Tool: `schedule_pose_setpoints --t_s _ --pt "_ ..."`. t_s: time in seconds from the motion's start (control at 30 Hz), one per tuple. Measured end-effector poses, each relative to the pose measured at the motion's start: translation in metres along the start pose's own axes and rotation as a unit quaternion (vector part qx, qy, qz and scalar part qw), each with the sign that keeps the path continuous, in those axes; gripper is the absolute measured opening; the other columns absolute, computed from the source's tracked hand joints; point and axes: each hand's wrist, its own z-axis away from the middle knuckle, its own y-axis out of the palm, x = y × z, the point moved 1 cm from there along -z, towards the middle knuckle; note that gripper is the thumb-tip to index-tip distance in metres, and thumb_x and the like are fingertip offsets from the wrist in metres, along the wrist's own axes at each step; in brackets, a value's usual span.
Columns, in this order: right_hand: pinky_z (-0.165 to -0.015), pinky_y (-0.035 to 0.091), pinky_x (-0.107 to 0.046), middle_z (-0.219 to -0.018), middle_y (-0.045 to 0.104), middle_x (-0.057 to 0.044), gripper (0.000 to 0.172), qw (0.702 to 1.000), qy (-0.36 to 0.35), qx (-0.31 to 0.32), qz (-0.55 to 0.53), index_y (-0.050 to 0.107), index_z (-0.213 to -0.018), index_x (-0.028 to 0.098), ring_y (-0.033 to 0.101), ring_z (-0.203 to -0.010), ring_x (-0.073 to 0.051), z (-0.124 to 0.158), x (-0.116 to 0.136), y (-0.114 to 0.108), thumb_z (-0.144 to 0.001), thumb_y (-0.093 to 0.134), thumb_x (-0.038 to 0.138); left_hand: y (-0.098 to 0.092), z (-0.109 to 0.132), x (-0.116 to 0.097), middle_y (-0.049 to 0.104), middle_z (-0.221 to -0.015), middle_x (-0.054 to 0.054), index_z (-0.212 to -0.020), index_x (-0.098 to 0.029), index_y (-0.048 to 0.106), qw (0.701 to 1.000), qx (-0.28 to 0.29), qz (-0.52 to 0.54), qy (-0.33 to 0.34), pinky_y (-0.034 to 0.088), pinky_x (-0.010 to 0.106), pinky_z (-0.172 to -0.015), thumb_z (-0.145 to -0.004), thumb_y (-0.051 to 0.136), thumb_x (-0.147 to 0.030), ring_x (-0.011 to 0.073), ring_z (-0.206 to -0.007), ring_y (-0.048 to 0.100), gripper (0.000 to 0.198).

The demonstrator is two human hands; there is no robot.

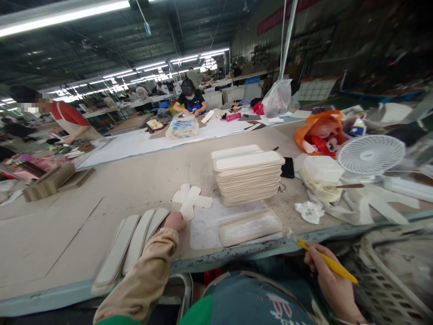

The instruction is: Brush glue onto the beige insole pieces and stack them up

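Note:
My right hand [333, 280] grips a brush [329, 263] by its yellow handle, its pale bristles at the table's front edge. Left of the bristles, a long rounded panel [251, 228] lies on a white sheet [203, 232], its top shiny and wet-looking. My left hand [175, 221] is closed at the lower edge of some crossed white strips [191, 198]; what its fingers hold, if anything, is hidden. Beside my left forearm lie fanned stacks of long white pieces [118, 246]. Behind the wet panel stands a tall stack of similar panels [248, 183].
A dark phone [287, 167], a crumpled tissue [309, 212], a white tub [321, 174], a white fan [371, 154] and an orange bag [320, 131] crowd the right side. A plastic basket [379, 266] stands below the edge. Co-workers sit across and at left.

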Motion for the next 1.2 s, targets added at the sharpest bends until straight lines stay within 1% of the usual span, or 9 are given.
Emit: schedule_pose_setpoints --t_s 0.2,0.4,0.47,0.53,0.7,0.83,0.97,1.1,1.2 --pt "-0.049 0.044 -0.027 -0.065 0.059 -0.001 0.04 1.0 -0.02 -0.009 0.004 0.061 -0.096 0.019 0.048 -0.051 -0.014 0.001 -0.002 -0.006 -0.078 0.061 0.056 -0.014 0.013 0.002 0.07 -0.08 0.009 -0.069 -0.018 0.067 0.997 -0.063 0.04 -0.031 0.044 0.028 -0.066 -0.074 0.057 -0.023 0.0236 -0.079 0.065 0.013" --pt "-0.05 0.046 -0.028 -0.07 0.061 -0.002 0.033 0.998 -0.048 -0.038 -0.007 0.062 -0.098 0.02 0.05 -0.053 -0.014 0.003 -0.005 -0.012 -0.081 0.062 0.05 -0.044 0.042 0.033 0.067 -0.089 0.009 -0.093 -0.017 0.062 0.963 -0.214 0.091 -0.134 0.043 0.029 -0.068 -0.086 0.029 -0.023 0.0233 -0.086 0.061 0.034" --pt "-0.051 0.047 -0.028 -0.074 0.063 -0.003 0.031 0.997 -0.066 -0.042 -0.026 0.062 -0.1 0.021 0.054 -0.056 -0.015 0.003 -0.003 -0.007 -0.082 0.063 0.046 -0.044 0.059 0.034 0.066 -0.082 0.006 -0.091 -0.019 0.06 0.96 -0.226 0.121 -0.115 0.043 0.028 -0.066 -0.085 0.032 -0.025 0.0214 -0.08 0.061 0.03" --pt "-0.053 0.05 -0.028 -0.083 0.066 -0.006 0.029 0.995 -0.09 -0.032 -0.039 0.062 -0.103 0.022 0.058 -0.061 -0.016 0.004 0.0 0.0 -0.084 0.062 0.043 -0.037 0.081 0.025 0.063 -0.074 0.001 -0.087 -0.021 0.06 0.955 -0.224 0.192 -0.034 0.043 0.026 -0.063 -0.084 0.038 -0.031 0.0185 -0.072 0.059 0.024" --pt "-0.071 0.057 -0.032 -0.111 0.064 -0.009 0.023 0.991 -0.104 0.029 -0.074 0.059 -0.103 0.024 0.067 -0.088 -0.022 0.005 0.012 0.022 -0.086 0.06 0.04 -0.012 0.139 -0.03 0.062 -0.072 0.002 -0.09 -0.019 0.059 0.893 -0.095 0.36 0.254 0.045 0.027 -0.059 -0.089 0.042 -0.035 0.0168 -0.063 0.057 0.023" --pt "-0.084 0.056 -0.038 -0.128 0.058 -0.009 0.027 0.984 -0.074 0.089 -0.134 0.049 -0.106 0.028 0.065 -0.102 -0.024 0.006 0.016 0.036 -0.086 0.061 0.04 -0.003 0.161 -0.086 0.061 -0.07 0.002 -0.085 -0.02 0.057 0.844 0.029 0.385 0.373 0.044 0.024 -0.058 -0.093 0.038 -0.029 0.0134 -0.062 0.056 0.024" --pt "-0.092 0.051 -0.039 -0.131 0.055 -0.009 0.036 0.986 -0.069 0.098 -0.12 0.046 -0.106 0.028 0.062 -0.109 -0.024 0.007 0.008 0.042 -0.08 0.068 0.039 0.0 0.165 -0.12 0.061 -0.071 0.003 -0.082 -0.018 0.058 0.814 0.064 0.395 0.421 0.043 0.023 -0.063 -0.093 0.039 -0.028 0.0128 -0.065 0.056 0.025" --pt "-0.068 0.055 -0.032 -0.123 0.06 -0.009 0.044 0.99 -0.032 0.096 -0.1 0.045 -0.104 0.026 0.065 -0.082 -0.019 0.009 -0.005 0.039 -0.073 0.074 0.037 0.009 0.162 -0.124 0.061 -0.071 0.004 -0.081 -0.016 0.06 0.805 0.106 0.424 0.401 0.043 0.024 -0.064 -0.093 0.041 -0.032 0.013 -0.066 0.055 0.027" --pt "-0.059 0.05 -0.026 -0.097 0.065 -0.003 0.045 0.991 -0.034 0.077 -0.1 0.045 -0.1 0.025 0.059 -0.068 -0.014 0.008 -0.011 0.035 -0.07 0.077 0.036 0.02 0.156 -0.117 0.063 -0.076 0.004 -0.086 -0.015 0.063 0.801 0.158 0.47 0.335 0.044 0.025 -0.066 -0.089 0.05 -0.039 0.0137 -0.07 0.056 0.028"
